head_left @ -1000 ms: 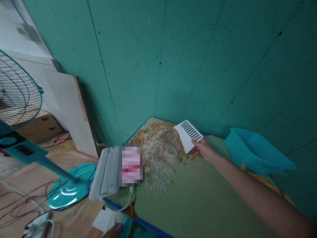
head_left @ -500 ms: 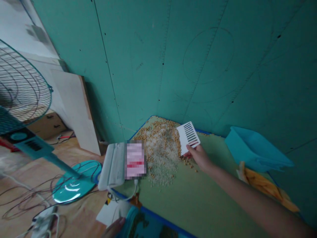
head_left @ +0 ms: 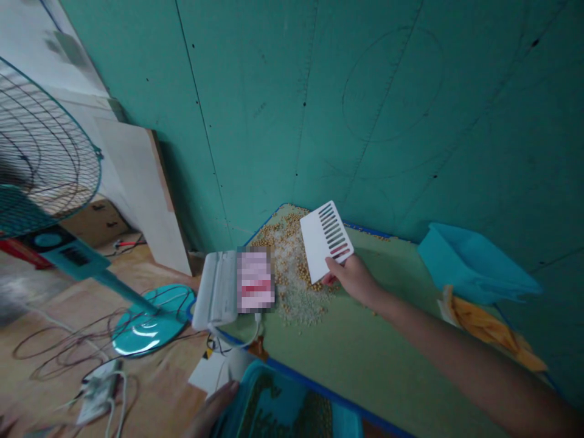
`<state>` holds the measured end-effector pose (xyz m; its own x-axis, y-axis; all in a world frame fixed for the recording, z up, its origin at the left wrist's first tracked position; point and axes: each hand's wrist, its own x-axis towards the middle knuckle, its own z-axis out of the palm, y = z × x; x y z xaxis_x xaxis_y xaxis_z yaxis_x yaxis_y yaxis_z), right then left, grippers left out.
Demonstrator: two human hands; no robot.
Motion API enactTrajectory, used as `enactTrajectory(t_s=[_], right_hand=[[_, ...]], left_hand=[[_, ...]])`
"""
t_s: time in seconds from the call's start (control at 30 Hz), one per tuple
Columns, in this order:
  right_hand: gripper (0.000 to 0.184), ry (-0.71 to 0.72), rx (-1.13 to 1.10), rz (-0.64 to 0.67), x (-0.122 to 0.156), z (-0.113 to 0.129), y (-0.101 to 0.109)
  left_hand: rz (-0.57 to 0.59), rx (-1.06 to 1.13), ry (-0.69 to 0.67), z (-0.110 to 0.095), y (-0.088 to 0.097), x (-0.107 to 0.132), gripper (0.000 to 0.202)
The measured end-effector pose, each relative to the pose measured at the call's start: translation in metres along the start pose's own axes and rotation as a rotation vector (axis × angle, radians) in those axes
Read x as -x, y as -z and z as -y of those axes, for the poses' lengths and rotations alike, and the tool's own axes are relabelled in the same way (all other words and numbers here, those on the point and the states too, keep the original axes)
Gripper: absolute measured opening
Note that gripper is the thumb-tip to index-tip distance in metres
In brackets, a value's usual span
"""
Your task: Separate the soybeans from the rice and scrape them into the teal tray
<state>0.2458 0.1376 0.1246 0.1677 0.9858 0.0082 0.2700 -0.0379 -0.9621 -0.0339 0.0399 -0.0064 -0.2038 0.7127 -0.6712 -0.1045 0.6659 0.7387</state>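
My right hand (head_left: pixel 347 277) is closed on a white flat scraper (head_left: pixel 314 249) with a row of slots, thumb on top. The scraper stands tilted over the pile and hides part of it. Yellow-brown beans (head_left: pixel 269 237) and whitish grains (head_left: pixel 298 311) lie mixed on the green tabletop (head_left: pixel 387 340). At the bottom edge, my left hand (head_left: pixel 214 407) is only partly in view, its fingers at the left side of a blue tub (head_left: pixel 249 378). That tub sits below the table's front edge, with beans visible inside it.
A white device (head_left: pixel 214 291) with a cable and a blurred pink panel stands at the table's left corner. At the right are a blue bin (head_left: pixel 469 261) and an orange cloth (head_left: pixel 488 325). A fan (head_left: pixel 73 249) and cords occupy the floor left; a green wall (head_left: pixel 255 91) rises behind.
My right hand has moved the scraper left over the pile and turned its face more towards me. More of the blue tub shows as the view shifts slightly down.
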Motion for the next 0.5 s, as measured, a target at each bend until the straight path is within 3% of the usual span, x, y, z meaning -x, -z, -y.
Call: enactTrajectory(t_s=[0.1, 0.23, 0.37, 0.5], right_hand=[[0.01, -0.003, -0.048, -0.046, 0.0, 0.001, 0.02], [0.022, -0.055, -0.127, -0.209, 0.009, -0.018, 0.072], [0.026, -0.142, -0.187, -0.351, 0.045, -0.046, 0.116], [0.026, -0.218, -0.255, -0.422, 0.084, -0.062, 0.135]], left_hand=[[-0.014, -0.019, 0.022, 0.003, 0.004, 0.0, 0.014], [-0.002, -0.026, 0.018, 0.006, 0.008, -0.002, 0.016], [0.046, -0.012, 0.008, 0.01, 0.006, -0.006, 0.019], [0.074, -0.01, 0.028, 0.012, -0.002, -0.013, 0.019]])
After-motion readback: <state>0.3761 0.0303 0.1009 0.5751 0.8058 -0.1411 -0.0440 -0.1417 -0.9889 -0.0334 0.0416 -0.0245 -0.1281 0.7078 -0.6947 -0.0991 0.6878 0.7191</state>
